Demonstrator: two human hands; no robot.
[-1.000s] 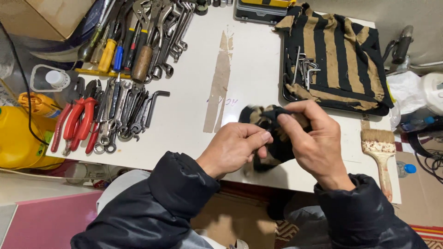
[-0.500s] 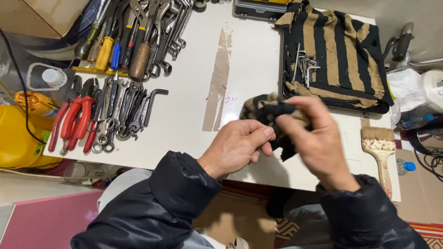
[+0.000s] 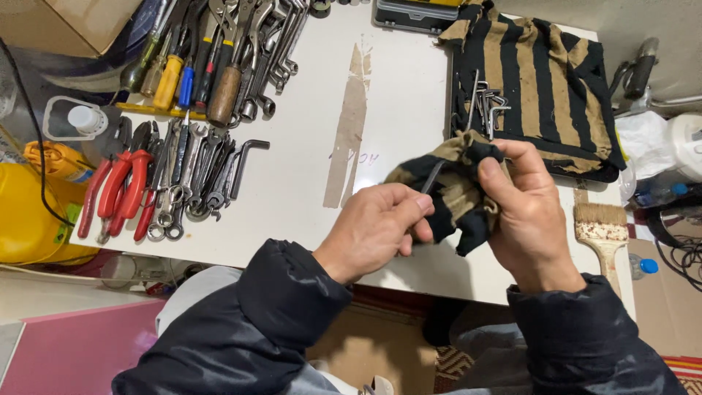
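Observation:
My left hand [image 3: 376, 227] pinches a thin dark hex key [image 3: 431, 177] whose upper end disappears into a black-and-tan striped rag [image 3: 453, 194]. My right hand [image 3: 526, 212] grips that rag, wrapped around the key, above the white table's [image 3: 307, 183] front edge. Further back, a larger striped cloth [image 3: 541, 88] lies spread on the table with several loose hex keys [image 3: 486, 102] on it.
Rows of wrenches, screwdrivers [image 3: 175, 73] and red-handled pliers [image 3: 121, 190] cover the table's left part. A paintbrush [image 3: 603, 234] lies at the right edge. A yellow container [image 3: 25, 219] stands at the far left, a dark case [image 3: 417, 11] at the back.
The rag has opened up a little and the hex key now shows between my hands. My left hand has slid slightly away from the rag along the key.

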